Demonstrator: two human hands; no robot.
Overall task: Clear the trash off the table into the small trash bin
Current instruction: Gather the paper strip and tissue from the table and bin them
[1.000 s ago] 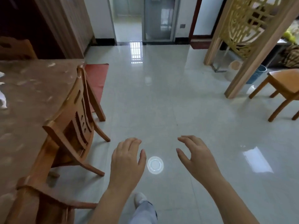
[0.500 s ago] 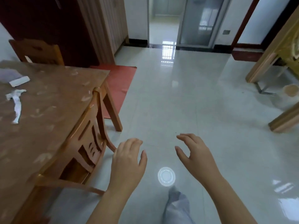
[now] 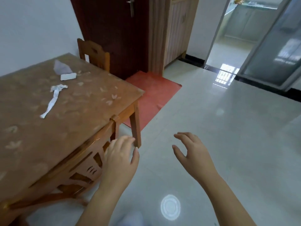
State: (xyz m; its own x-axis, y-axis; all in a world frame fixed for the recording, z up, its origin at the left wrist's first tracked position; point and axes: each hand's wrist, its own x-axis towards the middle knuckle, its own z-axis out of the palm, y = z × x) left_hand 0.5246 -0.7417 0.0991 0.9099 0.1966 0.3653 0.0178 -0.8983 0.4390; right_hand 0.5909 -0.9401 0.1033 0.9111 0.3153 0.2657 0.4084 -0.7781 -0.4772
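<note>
Trash — a twisted paper strip, a white slip and a crumpled wrapper — is lying uncollected on the table, while the left hand and right hand are hanging open and empty, no bin showing.

Both forearms reach forward, bare, palms facing down. The left hand has its fingers loosely spread and slightly bent, holding nothing. The right hand is also empty, fingers curled, thumb apart from them.

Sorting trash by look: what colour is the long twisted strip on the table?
White, seen in the head view: the twisted strip on the brown table.
</note>
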